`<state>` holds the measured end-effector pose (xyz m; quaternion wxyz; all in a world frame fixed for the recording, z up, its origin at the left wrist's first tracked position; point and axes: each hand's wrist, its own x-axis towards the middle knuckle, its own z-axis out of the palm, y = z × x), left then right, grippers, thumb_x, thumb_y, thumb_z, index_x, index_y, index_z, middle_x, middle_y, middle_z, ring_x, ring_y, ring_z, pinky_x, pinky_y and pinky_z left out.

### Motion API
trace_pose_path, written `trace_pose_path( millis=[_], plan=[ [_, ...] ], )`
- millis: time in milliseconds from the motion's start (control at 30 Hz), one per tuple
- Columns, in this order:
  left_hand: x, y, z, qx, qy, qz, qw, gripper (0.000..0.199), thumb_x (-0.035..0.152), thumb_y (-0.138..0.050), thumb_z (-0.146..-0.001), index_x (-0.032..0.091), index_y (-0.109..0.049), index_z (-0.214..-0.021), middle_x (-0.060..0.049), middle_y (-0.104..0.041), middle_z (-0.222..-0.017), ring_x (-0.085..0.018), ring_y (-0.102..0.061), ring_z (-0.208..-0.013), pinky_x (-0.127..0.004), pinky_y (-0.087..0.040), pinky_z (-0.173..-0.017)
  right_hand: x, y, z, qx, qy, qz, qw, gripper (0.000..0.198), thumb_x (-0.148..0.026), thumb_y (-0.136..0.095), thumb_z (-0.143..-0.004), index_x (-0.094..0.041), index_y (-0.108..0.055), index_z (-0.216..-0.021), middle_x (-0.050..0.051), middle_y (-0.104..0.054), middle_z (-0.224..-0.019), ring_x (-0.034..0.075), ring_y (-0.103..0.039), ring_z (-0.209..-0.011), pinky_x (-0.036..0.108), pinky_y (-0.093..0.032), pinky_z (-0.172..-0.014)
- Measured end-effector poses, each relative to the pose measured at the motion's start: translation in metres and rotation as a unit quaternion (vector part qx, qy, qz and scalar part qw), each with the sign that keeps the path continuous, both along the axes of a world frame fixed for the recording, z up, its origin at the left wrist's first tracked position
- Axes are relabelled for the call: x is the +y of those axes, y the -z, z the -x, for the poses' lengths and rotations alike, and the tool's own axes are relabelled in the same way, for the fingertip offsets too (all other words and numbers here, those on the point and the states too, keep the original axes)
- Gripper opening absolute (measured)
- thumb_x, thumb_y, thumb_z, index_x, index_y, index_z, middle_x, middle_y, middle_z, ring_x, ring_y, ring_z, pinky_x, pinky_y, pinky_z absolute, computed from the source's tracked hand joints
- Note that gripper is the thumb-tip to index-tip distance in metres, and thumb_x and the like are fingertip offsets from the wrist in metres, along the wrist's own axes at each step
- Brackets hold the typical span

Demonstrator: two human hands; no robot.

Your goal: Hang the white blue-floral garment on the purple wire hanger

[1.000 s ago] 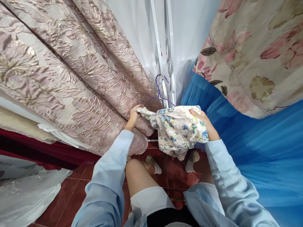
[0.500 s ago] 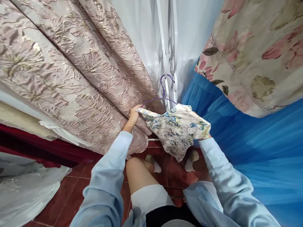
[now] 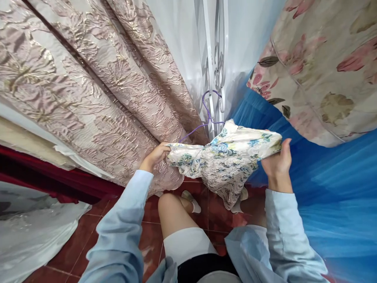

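One floral garment (image 3: 225, 151) stretches just below the purple hanger (image 3: 209, 116), one arm of which runs behind its raised edge. Below the hanger's left end, the left hand (image 3: 155, 158) has its fingers pinched on the cloth; right of the hanger, the right hand (image 3: 277, 162) holds its thumb wide, clear of the cloth, other fingers partly hidden behind it. The step seems to be straightening the garment; moving on calls for a firmer right-side grip.
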<state>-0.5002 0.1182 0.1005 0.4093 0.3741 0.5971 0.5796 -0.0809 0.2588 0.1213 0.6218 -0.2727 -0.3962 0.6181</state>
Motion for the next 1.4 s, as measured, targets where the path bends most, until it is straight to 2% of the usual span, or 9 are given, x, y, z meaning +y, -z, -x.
trace_pose_path(
  millis=[167,333,433,667,767,933,1067,1233,1400],
  plan=[
    [-0.001,-0.028,-0.005,0.097,0.142,0.102,0.98,0.006,0.011,-0.077,-0.06,0.014,-0.073,-0.064,-0.004,-0.064,-0.059,-0.021,-0.062,-0.059,-0.032,-0.051,-0.06,0.013,0.001,0.005,0.006,0.13,-0.017,0.991,0.048,-0.062,-0.078,-0.077,-0.017,-0.072,-0.094,0.006,-0.072,-0.1,0.026,-0.068,-0.106,0.04,-0.055,-0.096],
    [0.029,-0.045,-0.027,0.334,-0.044,-0.066,0.939,0.024,0.002,-0.061,-0.069,0.017,-0.079,-0.073,-0.006,-0.072,-0.082,-0.023,-0.064,-0.088,-0.034,-0.05,-0.092,0.022,0.001,0.017,0.007,0.133,-0.015,0.991,0.049,-0.064,-0.075,-0.078,-0.017,-0.07,-0.093,0.006,-0.072,-0.098,0.025,-0.069,-0.104,0.038,-0.057,-0.091],
    [0.047,-0.049,-0.05,0.284,-0.143,-0.121,0.94,0.029,0.004,-0.061,-0.072,0.016,-0.079,-0.092,-0.007,-0.073,-0.095,-0.022,-0.064,-0.093,-0.032,-0.049,-0.091,0.02,0.003,0.019,0.008,0.124,-0.003,0.992,0.052,-0.066,-0.075,-0.076,-0.018,-0.07,-0.094,0.005,-0.073,-0.098,0.024,-0.071,-0.101,0.038,-0.059,-0.089],
    [0.041,-0.081,-0.101,0.121,0.053,-0.046,0.99,0.036,0.05,-0.072,-0.085,0.013,-0.072,-0.085,-0.005,-0.07,-0.077,-0.019,-0.062,-0.07,-0.027,-0.047,-0.065,0.012,0.012,0.016,-0.005,0.126,0.034,0.991,0.05,-0.067,-0.073,-0.078,-0.02,-0.07,-0.095,0.005,-0.075,-0.103,0.023,-0.072,-0.103,0.035,-0.059,-0.088],
    [0.024,-0.101,-0.111,0.183,0.037,-0.055,0.981,0.055,0.063,-0.055,-0.094,0.013,-0.075,-0.083,-0.006,-0.069,-0.071,-0.019,-0.061,-0.065,-0.029,-0.047,-0.064,0.009,0.017,0.02,-0.013,0.107,0.03,0.994,0.049,-0.067,-0.073,-0.079,-0.02,-0.071,-0.096,0.006,-0.075,-0.105,0.023,-0.071,-0.106,0.035,-0.059,-0.09],
    [0.014,-0.122,-0.136,0.389,0.0,-0.128,0.912,0.028,0.041,-0.065,-0.094,0.018,-0.08,-0.101,-0.007,-0.077,-0.094,-0.025,-0.067,-0.089,-0.032,-0.049,-0.081,0.004,0.016,0.035,0.001,0.118,0.05,0.992,0.052,-0.069,-0.072,-0.078,-0.021,-0.07,-0.098,0.006,-0.075,-0.108,0.024,-0.07,-0.111,0.035,-0.058,-0.094],
    [0.022,-0.122,-0.129,0.422,-0.071,-0.16,0.89,0.021,0.034,-0.065,-0.094,0.017,-0.078,-0.097,-0.005,-0.074,-0.09,-0.023,-0.065,-0.086,-0.03,-0.046,-0.082,-0.004,-0.008,0.042,-0.016,0.112,-0.006,0.994,0.053,-0.07,-0.068,-0.082,-0.021,-0.072,-0.104,0.008,-0.074,-0.113,0.026,-0.069,-0.114,0.036,-0.058,-0.093],
    [0.025,-0.09,-0.098,0.358,-0.242,-0.205,0.878,0.03,0.041,-0.063,-0.094,0.017,-0.064,-0.076,-0.002,-0.057,-0.073,-0.019,-0.056,-0.08,-0.028,-0.043,-0.079,-0.048,-0.052,0.031,-0.141,-0.069,-0.09,0.983,0.05,-0.067,-0.068,-0.085,-0.023,-0.078,-0.104,0.007,-0.078,-0.104,0.028,-0.072,-0.106,0.039,-0.058,-0.093],
    [0.032,-0.059,-0.115,0.139,-0.288,-0.285,0.904,0.046,0.062,-0.049,-0.097,0.023,-0.043,-0.074,-0.002,-0.044,-0.073,-0.019,-0.049,-0.073,-0.033,-0.047,-0.077,-0.107,-0.057,0.008,-0.167,-0.494,-0.241,0.819,0.066,-0.041,-0.091,-0.07,-0.027,-0.072,-0.132,0.01,-0.071,-0.133,0.029,-0.067,-0.123,0.04,-0.053,-0.106]
  ],
)
